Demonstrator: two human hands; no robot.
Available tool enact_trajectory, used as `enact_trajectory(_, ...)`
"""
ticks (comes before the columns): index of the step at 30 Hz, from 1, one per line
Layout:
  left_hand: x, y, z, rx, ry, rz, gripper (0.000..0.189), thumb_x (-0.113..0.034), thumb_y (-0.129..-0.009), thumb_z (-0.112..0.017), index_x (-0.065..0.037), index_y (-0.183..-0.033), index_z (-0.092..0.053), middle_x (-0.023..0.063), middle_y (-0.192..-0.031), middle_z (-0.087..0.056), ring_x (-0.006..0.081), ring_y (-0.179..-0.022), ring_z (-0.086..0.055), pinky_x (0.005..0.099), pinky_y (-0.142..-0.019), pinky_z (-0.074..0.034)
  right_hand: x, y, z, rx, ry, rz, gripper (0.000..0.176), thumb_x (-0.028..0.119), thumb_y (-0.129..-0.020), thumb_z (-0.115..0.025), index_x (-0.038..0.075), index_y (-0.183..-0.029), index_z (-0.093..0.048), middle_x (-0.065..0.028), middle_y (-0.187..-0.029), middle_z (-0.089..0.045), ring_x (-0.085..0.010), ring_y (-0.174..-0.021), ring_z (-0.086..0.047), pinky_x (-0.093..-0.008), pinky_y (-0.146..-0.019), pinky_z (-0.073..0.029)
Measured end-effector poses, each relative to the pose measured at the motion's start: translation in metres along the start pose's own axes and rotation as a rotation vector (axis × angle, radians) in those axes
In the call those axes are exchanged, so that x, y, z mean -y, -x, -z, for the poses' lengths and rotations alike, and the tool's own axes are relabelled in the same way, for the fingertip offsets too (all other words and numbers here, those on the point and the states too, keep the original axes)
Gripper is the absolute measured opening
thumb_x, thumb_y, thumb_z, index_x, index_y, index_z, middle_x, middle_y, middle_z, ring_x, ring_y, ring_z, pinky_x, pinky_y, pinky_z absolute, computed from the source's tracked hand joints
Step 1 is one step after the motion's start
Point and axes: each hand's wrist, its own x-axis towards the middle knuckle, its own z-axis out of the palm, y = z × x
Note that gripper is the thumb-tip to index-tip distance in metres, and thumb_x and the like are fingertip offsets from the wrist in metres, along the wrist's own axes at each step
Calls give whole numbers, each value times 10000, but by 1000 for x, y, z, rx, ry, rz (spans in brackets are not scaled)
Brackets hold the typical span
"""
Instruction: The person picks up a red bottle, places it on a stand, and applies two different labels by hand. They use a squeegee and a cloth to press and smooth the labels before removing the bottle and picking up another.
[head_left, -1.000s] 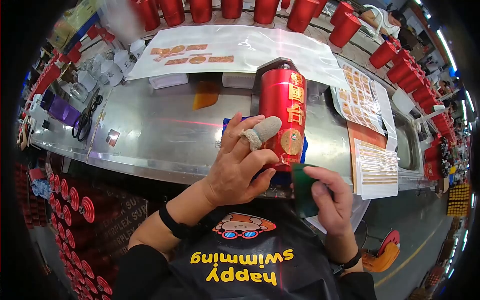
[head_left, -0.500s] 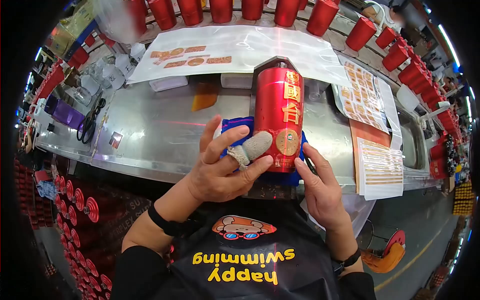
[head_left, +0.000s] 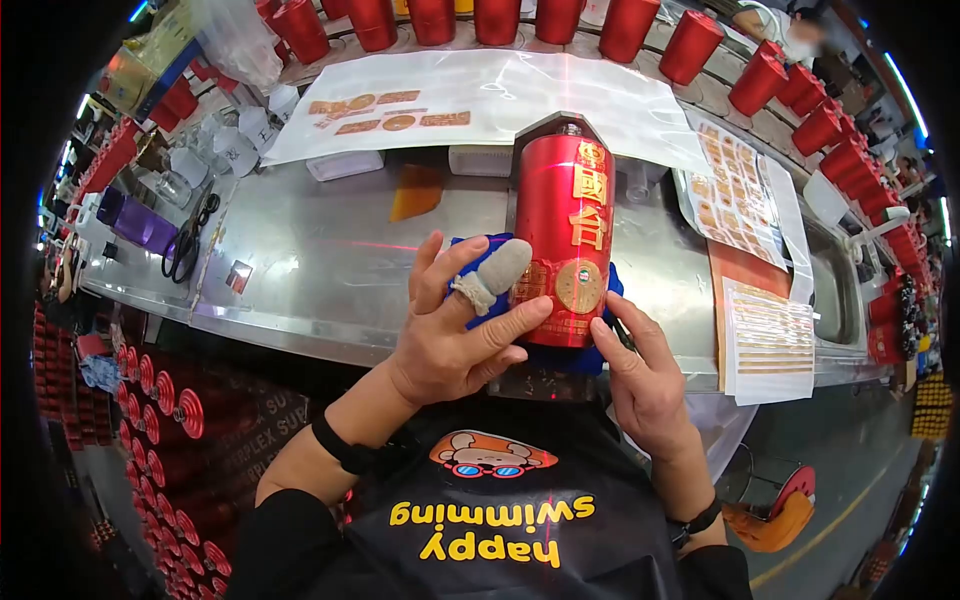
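A red bottle [head_left: 550, 205] with gold raised characters and a round gold label [head_left: 579, 287] lies tilted in a dark holder [head_left: 525, 140], its base toward me. Blue cloth [head_left: 480, 255] shows beneath and beside it. My left hand [head_left: 460, 325] is at the bottle's lower left, fingers spread, its thumb reaching the surface near the base. A pale knitted finger cover [head_left: 497, 272] sits on one raised finger. A small gold patterned patch shows beside that finger. On the lower right side, my right hand [head_left: 645, 375] rests its thumb and fingertips against the bottle.
Behind the bottle, a white sheet [head_left: 520, 90] carries gold labels. Label sheets [head_left: 740, 190] and paper strips [head_left: 770, 340] lie right, near a sink [head_left: 840, 290]. Scissors [head_left: 187, 240] and a purple bottle [head_left: 140, 225] stand left. Red bottles [head_left: 560, 20] line the back; a person [head_left: 790, 35] is beyond.
My left covered finger has lifted upward along the bottle's side, uncovering the gold patch. My right hand stays against the bottle. Red bottles in the back row have shifted left.
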Motion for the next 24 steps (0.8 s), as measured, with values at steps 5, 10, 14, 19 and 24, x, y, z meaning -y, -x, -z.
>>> enact_trajectory(5,-8,-12,-9,-36,419,269,652,-438,-947,-608,-10,-1412,-448,231,-1395,-478,396,-1331,-389,483,-1131,-252,-1,-1,0,-13,-12,8,607,-174,-726,-576,45,-1288,-642,-269,-1341,-532,-407,-1212,-555,-428,-1021,-462)
enact_trajectory(10,-16,-6,-27,-16,744,531,753,-373,-925,-664,-17,-1489,-315,213,-1400,-449,376,-1305,-398,461,-1126,-262,-4,-1,0,-13,-36,17,611,-175,-721,-577,42,-1289,-636,-266,-1337,-535,-413,-1201,-557,-433,-1010,-466)
enact_trajectory(14,-16,-11,-29,-71,908,605,786,-390,-924,-661,-3,-1499,-291,228,-1372,-458,374,-1269,-421,441,-1140,-245,-8,2,-3,-23,-68,-21,631,-171,-715,-577,35,-1311,-610,-262,-1343,-529,-416,-1195,-555,-440,-1001,-470)
enact_trajectory(19,-13,-15,-12,93,377,327,919,-509,-895,-654,49,-1504,-249,274,-1319,-479,411,-1225,-450,508,-1155,-210,-9,-1,1,-29,-44,-22,611,-46,-757,-701,14,-1349,-563,-256,-1358,-517,-412,-1214,-539,-446,-1011,-461)
enact_trajectory(24,-12,-11,-16,117,255,222,997,-561,-868,-656,62,-1515,-224,314,-1410,-424,439,-1309,-420,567,-1150,-201,-14,-10,-1,-43,-39,-27,706,93,-738,-810,9,-1379,-525,-250,-1387,-493,-411,-1241,-515,-452,-1028,-452)
